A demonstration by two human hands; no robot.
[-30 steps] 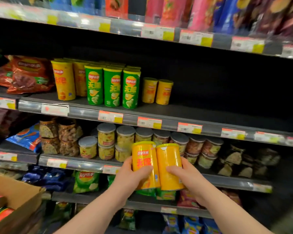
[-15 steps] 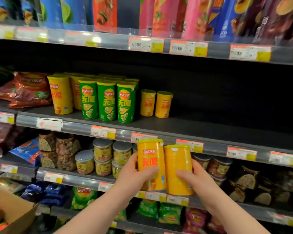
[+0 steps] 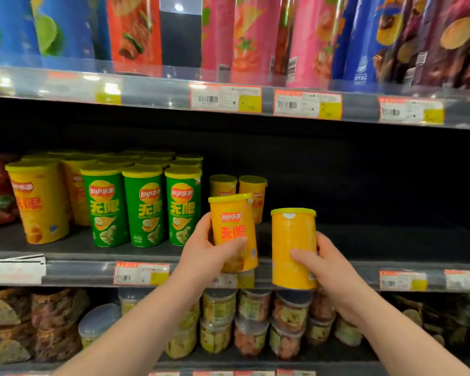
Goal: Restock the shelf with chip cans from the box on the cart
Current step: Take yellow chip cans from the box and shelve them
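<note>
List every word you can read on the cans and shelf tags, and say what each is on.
"Lay's 乐事": logo on the three front green cans and on the orange can in the left hand.
"无限": big characters on those same cans.
Other can in the right hand: no text faces the camera.
Price tags: too blurred to read.

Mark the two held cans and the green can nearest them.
Logo-facing held can [image 3: 232,226]: head view, front label just under the logo.
Blank-side held can [image 3: 293,232]: head view, upper body below the lid.
Nearest green can [image 3: 182,210]: head view, centre of front label.
</note>
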